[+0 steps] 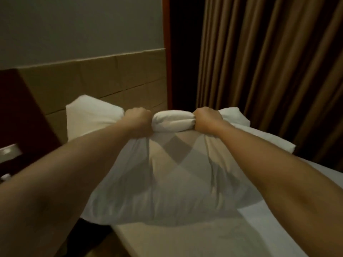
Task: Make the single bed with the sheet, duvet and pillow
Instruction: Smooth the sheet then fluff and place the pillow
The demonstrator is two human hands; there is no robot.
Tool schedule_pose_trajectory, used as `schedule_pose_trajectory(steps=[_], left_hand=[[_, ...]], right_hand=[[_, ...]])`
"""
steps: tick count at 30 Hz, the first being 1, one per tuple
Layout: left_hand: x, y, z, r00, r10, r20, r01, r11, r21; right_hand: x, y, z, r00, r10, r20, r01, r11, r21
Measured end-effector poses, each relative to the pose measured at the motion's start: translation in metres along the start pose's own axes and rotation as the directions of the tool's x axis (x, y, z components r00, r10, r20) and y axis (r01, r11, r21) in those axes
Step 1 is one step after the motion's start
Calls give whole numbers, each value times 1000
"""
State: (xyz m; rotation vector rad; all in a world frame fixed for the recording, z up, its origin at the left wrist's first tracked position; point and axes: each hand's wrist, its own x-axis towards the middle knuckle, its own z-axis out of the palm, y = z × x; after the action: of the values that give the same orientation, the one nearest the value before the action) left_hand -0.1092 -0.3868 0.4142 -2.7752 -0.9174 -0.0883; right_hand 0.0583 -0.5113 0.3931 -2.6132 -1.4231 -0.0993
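White cotton pillow [167, 182], plump and creased, held up over the sheeted mattress [213, 242], soft bulk hanging below the fingers. Top edge bunched into a tight roll between both fists. Left hand [138, 119] and right hand [207, 119] curled hard round that gathered fabric.

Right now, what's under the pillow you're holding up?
Both the left hand and right hand grip the pillow by its top edge. Below its lower edge the white sheet shows on the bed. What lies directly beneath the pillow is covered.
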Motion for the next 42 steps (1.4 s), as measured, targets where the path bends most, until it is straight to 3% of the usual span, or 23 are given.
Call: schedule_pose_trajectory(steps=[6,12,15,17,20,22,25,27,29,33,38,39,42], left_hand=[[138,49,47,970,227,90,-218,972,-91],[207,113,11,868,483,-117,-491,869,-56],[205,122,10,808,561,-180,-578,815,-52],[194,119,37,793,590,-149,-605,792,-82],[151,105,123,748,659,79,-648,751,-129],[110,89,191,654,716,244,-706,694,-142],[55,64,284,493,721,486,-752,635,-178],[33,50,326,416,677,608,-752,632,-188],[27,40,344,373,687,623,-771,603,-204],[50,45,347,402,764,505,-801,560,-209],[62,52,342,414,773,482,-787,569,-237],[62,51,346,392,762,516,-788,568,-240],[60,49,356,236,710,664,-828,504,-245]], right_hand=[[69,78,16,961,254,110,-242,964,-112],[51,135,-20,852,521,-62,-523,838,-155],[22,126,-15,776,595,-208,-625,769,-133],[4,107,20,730,645,-227,-675,732,-91],[-33,61,118,672,740,-16,-738,668,-89],[-67,18,188,597,782,182,-778,619,-106],[-117,-39,277,399,779,484,-869,489,-71],[-133,-67,315,324,757,567,-890,448,-89],[-135,-79,331,360,792,493,-871,475,-127],[-115,-70,329,414,848,330,-871,475,-126],[-108,-58,322,375,856,356,-851,470,-235],[-111,-62,330,372,849,375,-844,477,-244],[-121,-74,346,326,757,566,-843,504,-187]])
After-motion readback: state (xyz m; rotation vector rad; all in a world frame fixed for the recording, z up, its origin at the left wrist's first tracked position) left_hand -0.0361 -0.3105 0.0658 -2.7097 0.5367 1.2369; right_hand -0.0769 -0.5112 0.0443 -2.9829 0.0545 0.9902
